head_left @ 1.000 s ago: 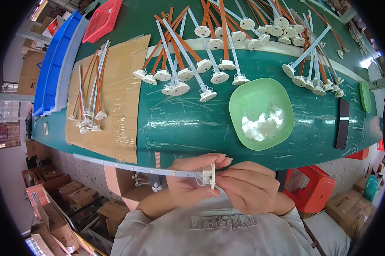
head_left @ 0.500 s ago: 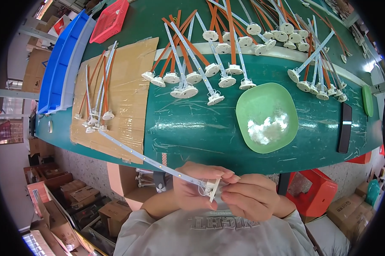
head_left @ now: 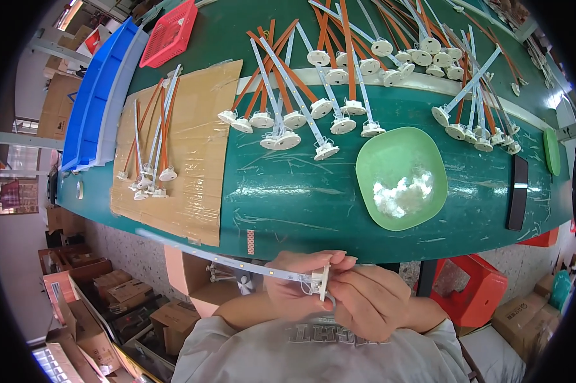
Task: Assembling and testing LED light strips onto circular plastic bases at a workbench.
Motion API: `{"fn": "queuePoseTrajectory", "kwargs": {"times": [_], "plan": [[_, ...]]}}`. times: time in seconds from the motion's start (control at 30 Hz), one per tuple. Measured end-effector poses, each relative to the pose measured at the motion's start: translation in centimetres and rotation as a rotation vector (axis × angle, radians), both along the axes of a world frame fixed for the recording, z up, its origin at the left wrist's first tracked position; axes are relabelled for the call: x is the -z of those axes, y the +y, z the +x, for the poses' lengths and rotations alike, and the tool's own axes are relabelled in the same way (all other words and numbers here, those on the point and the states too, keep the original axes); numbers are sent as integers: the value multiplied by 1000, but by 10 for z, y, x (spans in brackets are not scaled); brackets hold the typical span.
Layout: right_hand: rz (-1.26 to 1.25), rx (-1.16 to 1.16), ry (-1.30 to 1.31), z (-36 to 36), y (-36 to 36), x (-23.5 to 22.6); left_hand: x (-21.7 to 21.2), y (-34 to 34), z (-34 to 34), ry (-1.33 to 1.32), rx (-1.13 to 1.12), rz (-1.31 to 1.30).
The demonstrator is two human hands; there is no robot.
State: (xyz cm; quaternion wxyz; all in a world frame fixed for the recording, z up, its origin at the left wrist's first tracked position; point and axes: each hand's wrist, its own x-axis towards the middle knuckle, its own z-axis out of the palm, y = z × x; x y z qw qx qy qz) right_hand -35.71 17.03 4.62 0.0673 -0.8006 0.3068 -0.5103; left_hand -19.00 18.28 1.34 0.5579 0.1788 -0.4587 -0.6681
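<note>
Low in the frame, just above the grey sweatshirt, the left hand and the right hand are pressed together around the end of a long, thin white LED strip. Both are closed on it: the left fingers pinch the strip, and the right hand curls around the small round white plastic cap at its end.

Half a second ago the strip rose steeply, its far tip reaching up over the brown cardboard sheet at the left. Now it lies flatter, its tip hanging off the near edge of the green table at lower left. A second ago it ran almost level, so it has swung up and come back down. The cap now stands edge-on between the fingertips, seemingly seated on the strip's end, which suggests the fitting is nearly done.

On the table nothing seems to have shifted: the pale green plastic bowl of small white pieces sits right of centre, finished white and orange strips with round caps fan across the top, a smaller bundle lies on the cardboard, and blue trays and a red basket occupy the upper left.
</note>
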Motion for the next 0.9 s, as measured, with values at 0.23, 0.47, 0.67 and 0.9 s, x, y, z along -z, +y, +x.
{"fn": "queuePoseTrajectory", "kwargs": {"times": [0.23,0.47,0.67,0.9], "plan": [[98,-43,-27,6,-5,-5,-4,0,3,30,-122,0],[313,-120,-33,-21,-15,-21,-45,-23,83,-491,-337,108],[354,87,-3,-38,-17,-21,-50,-82,180,-1816,-732,-81],[275,-47,4,-32,-25,-23,-41,-97,185,-2199,-830,-12]]}}
